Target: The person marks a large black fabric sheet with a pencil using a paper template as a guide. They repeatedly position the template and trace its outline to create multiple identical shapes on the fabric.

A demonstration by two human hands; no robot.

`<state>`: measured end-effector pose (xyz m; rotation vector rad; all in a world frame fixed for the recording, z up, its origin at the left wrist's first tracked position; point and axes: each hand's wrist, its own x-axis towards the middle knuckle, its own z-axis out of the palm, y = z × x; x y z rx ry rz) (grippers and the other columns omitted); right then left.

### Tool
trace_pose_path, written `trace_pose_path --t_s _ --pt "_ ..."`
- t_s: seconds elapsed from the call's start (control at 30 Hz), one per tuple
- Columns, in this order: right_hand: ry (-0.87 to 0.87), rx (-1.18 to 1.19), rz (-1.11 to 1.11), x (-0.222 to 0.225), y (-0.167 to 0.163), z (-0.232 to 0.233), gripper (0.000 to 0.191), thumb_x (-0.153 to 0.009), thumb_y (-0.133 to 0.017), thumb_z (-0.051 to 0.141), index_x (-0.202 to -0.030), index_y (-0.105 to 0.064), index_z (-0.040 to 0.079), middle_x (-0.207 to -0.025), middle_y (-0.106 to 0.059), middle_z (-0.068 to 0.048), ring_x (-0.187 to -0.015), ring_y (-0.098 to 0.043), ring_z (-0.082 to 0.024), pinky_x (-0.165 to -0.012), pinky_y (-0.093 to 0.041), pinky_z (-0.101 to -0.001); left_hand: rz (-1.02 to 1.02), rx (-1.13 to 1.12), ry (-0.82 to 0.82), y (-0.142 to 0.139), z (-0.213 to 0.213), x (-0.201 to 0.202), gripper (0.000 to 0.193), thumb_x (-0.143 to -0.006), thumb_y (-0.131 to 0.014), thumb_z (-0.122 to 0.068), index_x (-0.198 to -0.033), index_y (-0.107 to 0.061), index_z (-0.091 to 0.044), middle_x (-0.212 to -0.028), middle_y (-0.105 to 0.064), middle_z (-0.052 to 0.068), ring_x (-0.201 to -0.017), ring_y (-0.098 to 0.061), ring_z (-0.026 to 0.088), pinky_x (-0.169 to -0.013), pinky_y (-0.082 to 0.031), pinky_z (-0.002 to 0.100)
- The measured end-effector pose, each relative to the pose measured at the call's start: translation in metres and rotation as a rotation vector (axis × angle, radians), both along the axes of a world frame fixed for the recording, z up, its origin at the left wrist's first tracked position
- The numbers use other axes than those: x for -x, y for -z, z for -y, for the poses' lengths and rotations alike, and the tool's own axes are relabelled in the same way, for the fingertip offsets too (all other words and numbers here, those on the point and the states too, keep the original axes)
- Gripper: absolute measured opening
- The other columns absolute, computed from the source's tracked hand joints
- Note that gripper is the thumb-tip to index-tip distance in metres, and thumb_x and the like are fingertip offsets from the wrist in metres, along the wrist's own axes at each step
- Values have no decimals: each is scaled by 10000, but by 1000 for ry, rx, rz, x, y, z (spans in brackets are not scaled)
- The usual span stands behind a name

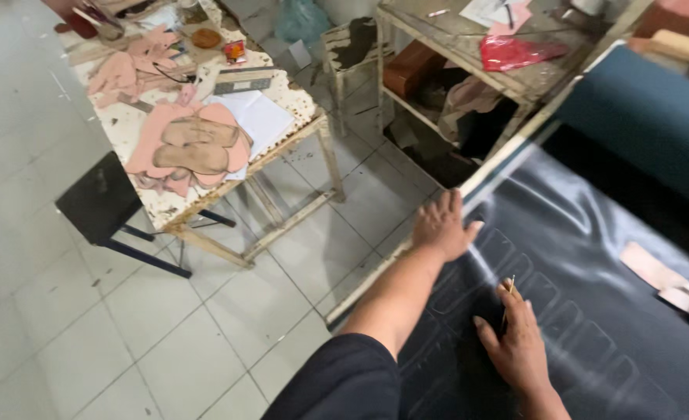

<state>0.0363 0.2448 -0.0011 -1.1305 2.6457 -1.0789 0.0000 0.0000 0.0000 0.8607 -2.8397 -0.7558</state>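
Note:
A large sheet of dark shiny material [593, 257] lies over a worktable on the right, with rows of faint traced rectangular outlines on it. My left hand [442, 225] lies flat on the sheet's near-left edge, fingers spread. My right hand [515, 338] rests on the sheet a little nearer to me and holds a thin pencil-like marker [509, 292] with its tip on the sheet among the outlines.
A worn white table [302, 101] at left carries pink cut pieces [158, 132], two tan sole-shaped pieces [197, 144], white paper and small items. A black stool [99, 198] stands beside it. A wooden shelf unit [445, 39] with a red bag stands behind. Pink pieces [671, 284] lie on the sheet's right.

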Motion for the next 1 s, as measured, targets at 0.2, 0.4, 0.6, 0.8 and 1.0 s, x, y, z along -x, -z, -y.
trace_pose_path --t_s 0.2,0.4,0.6,0.8,1.0 --pt "-21 -80 -39 -17 -35 -69 944 -705 -826 266 -1492 -363 27 -1571 -411 -191 -1449 -398 -349 -1183 -305 -481 -164 252 26 7 -71 -36 756 -955 -535 -472 -1547 -310 -60 -1656 -238 180 -1533 -184 375 -1194 -83 658" --pt "18 24 -13 -58 -44 -190 1065 -643 -860 174 -1528 -289 14 -1576 -379 -226 -1435 -390 -383 -1148 -352 -444 -325 121 286 6 -243 -159 680 -975 -615 -399 -1529 -417 -57 -1654 -269 208 -1551 -192 401 -1207 -124 672" --pt "109 75 -9 -98 -35 -337 973 -748 -832 98 -1547 -285 2 -1601 -361 -245 -1488 -367 -393 -1198 -330 -436 -327 173 375 29 -380 -239 717 -902 -655 -381 -1508 -438 -65 -1618 -306 208 -1522 -226 407 -1184 -143 668" --pt "323 36 85 -124 -45 -468 884 -808 -779 75 -1563 -319 66 -1617 -396 -203 -1463 -424 -377 -1160 -400 -413 -238 261 412 34 -446 -246 621 -939 -599 -360 -1469 -506 -50 -1600 -395 195 -1527 -294 367 -1219 -163 640" --pt "550 186 55 -155 -65 -549 448 -965 -702 88 -1402 -600 82 -1298 -641 -156 -1197 -637 -327 -1007 -508 -386 -198 250 384 7 -469 -250 606 -928 -582 -365 -1449 -527 -62 -1592 -417 168 -1517 -318 337 -1219 -177 617"
